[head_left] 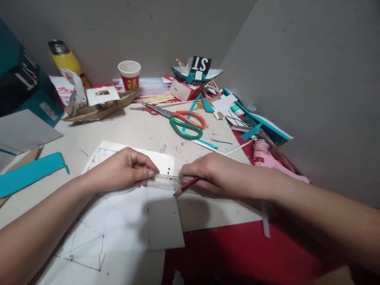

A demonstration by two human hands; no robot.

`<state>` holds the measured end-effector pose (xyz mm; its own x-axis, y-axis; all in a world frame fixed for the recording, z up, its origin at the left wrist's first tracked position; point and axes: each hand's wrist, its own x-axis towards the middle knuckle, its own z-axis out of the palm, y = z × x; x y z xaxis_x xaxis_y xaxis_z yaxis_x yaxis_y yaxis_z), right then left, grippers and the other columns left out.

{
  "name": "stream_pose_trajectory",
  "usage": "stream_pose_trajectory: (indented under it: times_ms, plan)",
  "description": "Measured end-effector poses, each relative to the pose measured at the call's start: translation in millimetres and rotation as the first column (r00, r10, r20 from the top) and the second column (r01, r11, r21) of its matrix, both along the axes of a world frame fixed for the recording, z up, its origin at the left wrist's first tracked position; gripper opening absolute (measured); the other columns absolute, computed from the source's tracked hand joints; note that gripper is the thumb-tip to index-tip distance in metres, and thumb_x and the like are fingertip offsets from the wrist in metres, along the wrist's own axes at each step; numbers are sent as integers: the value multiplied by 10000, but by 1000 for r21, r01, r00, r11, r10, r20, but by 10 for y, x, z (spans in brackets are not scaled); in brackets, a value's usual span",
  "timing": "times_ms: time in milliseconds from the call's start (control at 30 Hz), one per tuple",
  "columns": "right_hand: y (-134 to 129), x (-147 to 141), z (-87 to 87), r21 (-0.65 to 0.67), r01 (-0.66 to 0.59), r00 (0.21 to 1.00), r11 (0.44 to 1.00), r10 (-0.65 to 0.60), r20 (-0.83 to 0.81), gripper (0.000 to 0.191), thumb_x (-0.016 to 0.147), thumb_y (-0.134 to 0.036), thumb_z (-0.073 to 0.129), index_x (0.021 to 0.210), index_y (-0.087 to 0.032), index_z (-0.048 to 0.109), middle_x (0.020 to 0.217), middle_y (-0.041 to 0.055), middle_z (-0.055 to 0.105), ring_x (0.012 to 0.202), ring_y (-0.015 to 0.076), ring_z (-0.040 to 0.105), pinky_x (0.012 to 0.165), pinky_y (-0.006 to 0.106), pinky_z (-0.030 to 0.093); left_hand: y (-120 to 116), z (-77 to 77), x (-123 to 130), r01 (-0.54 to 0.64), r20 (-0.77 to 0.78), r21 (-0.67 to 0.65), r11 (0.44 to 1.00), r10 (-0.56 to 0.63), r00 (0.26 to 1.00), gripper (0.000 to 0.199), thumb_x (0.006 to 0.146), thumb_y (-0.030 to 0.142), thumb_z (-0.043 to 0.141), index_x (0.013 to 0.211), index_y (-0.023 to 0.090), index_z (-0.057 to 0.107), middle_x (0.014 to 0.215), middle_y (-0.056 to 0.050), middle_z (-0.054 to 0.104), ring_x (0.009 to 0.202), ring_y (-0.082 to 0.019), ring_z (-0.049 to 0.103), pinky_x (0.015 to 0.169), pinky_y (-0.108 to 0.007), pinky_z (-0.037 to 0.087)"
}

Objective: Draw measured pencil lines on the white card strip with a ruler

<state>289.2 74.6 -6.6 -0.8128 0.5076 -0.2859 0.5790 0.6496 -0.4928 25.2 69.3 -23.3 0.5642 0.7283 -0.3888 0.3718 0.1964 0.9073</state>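
Note:
A white sheet of paper (127,213) with drawn lines and dots lies on the table in front of me. Across its upper right part runs a clear ruler (162,180). My left hand (127,168) pinches the ruler near its left end, with the fingers pressed together. Farther right, my right hand (212,174) is closed around a red and black pencil (187,186), its tip pointing down-left at the sheet's right edge. The fingers of this hand also touch the ruler, whose right part is hidden beneath them.
Scissors (172,115) with orange and green handles lie beyond the paper. Behind stand a paper cup (129,74), a yellow bottle (67,61) and a cardboard boat (103,111). A pink glue gun (271,161) and scraps are at right, a teal box (44,99) at left.

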Motion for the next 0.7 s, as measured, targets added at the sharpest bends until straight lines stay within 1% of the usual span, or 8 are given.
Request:
stream_pose_trajectory:
  times_ms: [100,300,367,467,533,600,667,700]
  plan:
    - [3,-8,-24,9,-12,1000,1000,12,-19,270,981,-237,429,853,-190,661,726,71,687,640,175,603,597,257,363,-26,-11,7,8,-3,10,1000,-8,1000,145,850,246,657,871,147,761,618,20,633,546,-107,530,507,-209,382]
    - [18,-24,-121,10,-31,998,999,31,-61,275,971,-205,419,858,-188,669,765,95,727,650,185,639,588,270,366,-65,-90,-19,24,-85,98,995,-16,996,153,864,167,600,903,141,746,644,13,643,583,-122,576,561,-229,453]
    - [24,-26,-146,35,-33,997,999,36,-75,272,969,-207,416,847,-190,658,735,86,716,623,184,625,578,273,359,-68,-51,-19,51,-140,154,987,-29,990,169,871,153,590,919,147,752,670,3,664,606,-130,590,580,-237,467]
    - [29,-31,-144,34,-41,999,999,42,-29,261,967,-188,411,835,-191,637,747,85,714,636,186,628,594,276,373,-146,101,57,82,-275,279,957,-2,961,198,878,135,574,937,139,763,745,-52,706,670,-174,621,618,-284,481]
    - [31,-31,-131,31,-51,999,998,51,-9,259,977,-191,408,852,-194,635,771,86,719,663,191,639,610,278,385,-310,197,167,92,-390,385,918,72,918,224,875,120,552,948,99,763,833,-147,727,736,-246,649,638,-355,486]
    - [36,-26,-129,47,-61,998,997,62,-7,254,984,-203,407,851,-200,624,768,79,712,668,193,637,611,279,385,-576,204,296,133,-482,488,863,139,865,308,866,114,563,1119,70,734,1049,-261,720,867,-334,677,662,-414,506]
    - [45,-19,-143,69,-72,997,995,72,-7,248,986,-203,408,836,-206,606,756,70,702,660,191,626,606,280,379,-898,88,402,206,-522,546,812,138,842,369,858,148,613,1210,118,720,1044,-252,737,845,-346,699,601,-405,518]
    - [52,-16,-151,79,-75,997,994,76,-8,250,986,-202,407,825,-207,598,747,66,698,651,189,621,601,281,375,-1059,-7,439,280,-522,606,745,107,846,346,879,164,623,1208,176,729,975,-204,760,741,-295,700,526,-359,499]
